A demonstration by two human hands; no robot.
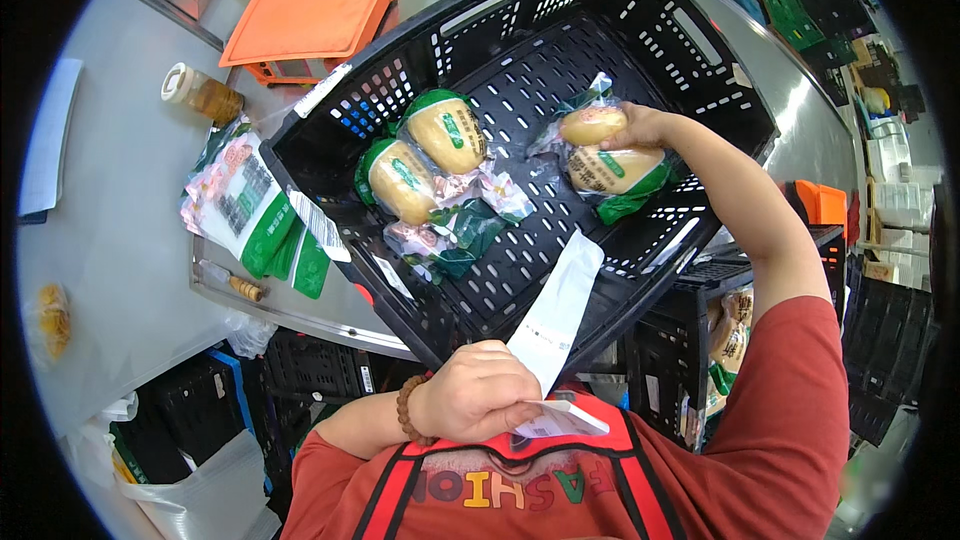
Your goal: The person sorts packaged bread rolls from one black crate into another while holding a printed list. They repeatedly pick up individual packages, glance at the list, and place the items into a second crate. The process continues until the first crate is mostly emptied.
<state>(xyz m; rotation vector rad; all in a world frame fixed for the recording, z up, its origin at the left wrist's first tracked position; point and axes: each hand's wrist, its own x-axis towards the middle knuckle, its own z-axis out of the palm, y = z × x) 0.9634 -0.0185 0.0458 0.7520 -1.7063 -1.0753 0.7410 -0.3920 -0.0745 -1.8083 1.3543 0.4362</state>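
My right hand (639, 127) reaches into a black plastic crate (517, 82) and grips a clear-bagged pale root vegetable (592, 124). Just below it lies a similar piece with a green-edged wrapper (616, 169); whether both share one bag I cannot tell. Two more wrapped root vegetables, an upper one (448, 136) and a lower one (405, 184), rest at the crate's left side with crumpled printed film (469, 229) around them. In front of my chest, my left hand (480, 394) holds a long white paper strip (555, 307), printed with writing, which extends over the crate's near wall.
Left of the crate, printed green-and-white bags (244, 199) lie on the metal table (112, 187). A wooden-handled knife (232, 281), a lidded jar (202, 94) and an orange-topped scale (311, 7) are also there. Another black crate (667, 360) with bagged goods stands at my right.
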